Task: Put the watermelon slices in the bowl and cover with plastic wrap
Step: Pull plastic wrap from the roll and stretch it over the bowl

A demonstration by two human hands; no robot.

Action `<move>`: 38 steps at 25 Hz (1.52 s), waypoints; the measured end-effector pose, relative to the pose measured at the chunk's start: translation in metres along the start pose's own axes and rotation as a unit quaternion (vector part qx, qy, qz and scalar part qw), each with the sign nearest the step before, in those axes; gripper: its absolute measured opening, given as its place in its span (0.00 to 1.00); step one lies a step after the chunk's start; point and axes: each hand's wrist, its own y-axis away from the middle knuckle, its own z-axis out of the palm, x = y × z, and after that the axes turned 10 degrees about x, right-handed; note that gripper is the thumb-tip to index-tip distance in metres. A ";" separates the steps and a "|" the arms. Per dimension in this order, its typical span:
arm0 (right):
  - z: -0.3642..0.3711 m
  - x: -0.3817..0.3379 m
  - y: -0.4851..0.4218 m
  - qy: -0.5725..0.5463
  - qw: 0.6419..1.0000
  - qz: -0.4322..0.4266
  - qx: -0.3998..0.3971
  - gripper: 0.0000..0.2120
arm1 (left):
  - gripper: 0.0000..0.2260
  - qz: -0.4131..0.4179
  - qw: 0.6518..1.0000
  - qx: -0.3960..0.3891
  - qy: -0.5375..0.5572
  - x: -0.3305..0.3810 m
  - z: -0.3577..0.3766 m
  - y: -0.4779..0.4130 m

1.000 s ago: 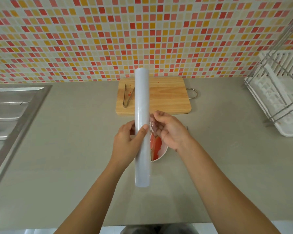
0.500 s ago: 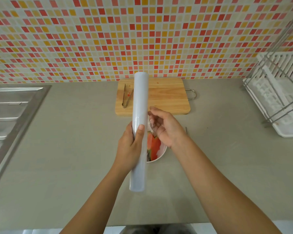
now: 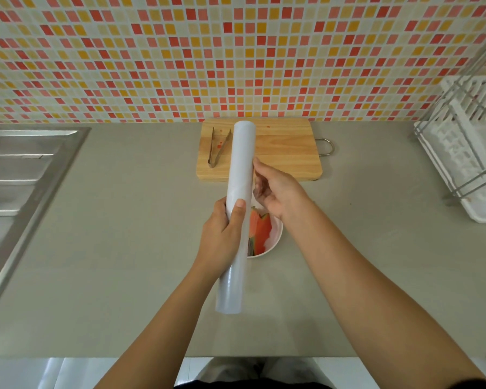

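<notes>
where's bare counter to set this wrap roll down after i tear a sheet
Bare counter lies between the sink and the left hand, also between the bowl and the dish rack. Crowded: the cutting board with tongs, just behind the bowl.

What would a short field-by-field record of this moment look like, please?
left hand: grips the plastic wrap roll
right hand: fingertips at the roll's right side; grip on film unclear
bowl: on the counter under the roll, holds watermelon slices, uncovered
cutting board: behind the bowl, tongs on it
</notes>
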 end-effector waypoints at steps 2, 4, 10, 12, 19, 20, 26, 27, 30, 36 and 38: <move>0.001 0.001 -0.003 -0.012 1.000 -0.004 0.021 0.02 | 0.18 0.000 1.000 0.006 -0.004 0.000 0.002 0.002; 0.000 0.001 -0.007 -0.072 0.997 0.010 0.020 0.02 | 0.16 -0.003 1.000 0.015 -0.007 0.000 0.005 0.005; -0.005 -0.011 -0.016 -0.028 0.999 0.044 -0.001 0.06 | 0.08 -0.021 1.000 0.019 -0.011 0.003 0.014 0.015; -0.003 -0.013 -0.020 -0.012 0.998 0.049 0.025 0.05 | 0.06 -0.022 0.999 0.023 -0.009 0.009 0.017 0.016; -0.001 -0.007 -0.023 0.006 0.996 -0.083 0.026 0.03 | 0.08 -0.025 0.998 0.058 -0.014 0.009 0.021 0.012; -0.002 -0.004 -0.024 0.030 0.992 -0.120 0.034 0.03 | 0.07 -0.032 0.998 0.060 -0.019 0.006 0.020 0.011; -0.017 0.014 -0.030 0.021 0.971 -0.214 0.108 0.04 | 0.17 0.031 0.987 0.067 -0.141 -0.001 0.018 0.011; -0.020 0.016 -0.030 0.021 0.971 -0.210 0.117 0.05 | 0.19 0.049 0.982 0.069 -0.170 -0.002 0.017 0.013; -0.026 0.023 -0.030 0.016 0.974 -0.186 0.130 0.05 | 0.23 0.050 0.973 0.086 -0.210 -0.007 0.012 0.016; -0.034 0.023 -0.027 0.025 0.980 -0.158 0.116 0.03 | 0.21 0.026 0.985 0.056 -0.161 -0.010 0.005 0.016; -0.038 0.020 -0.025 0.042 0.986 -0.120 0.104 0.08 | 0.19 0.028 0.989 0.056 -0.134 -0.010 0.002 0.016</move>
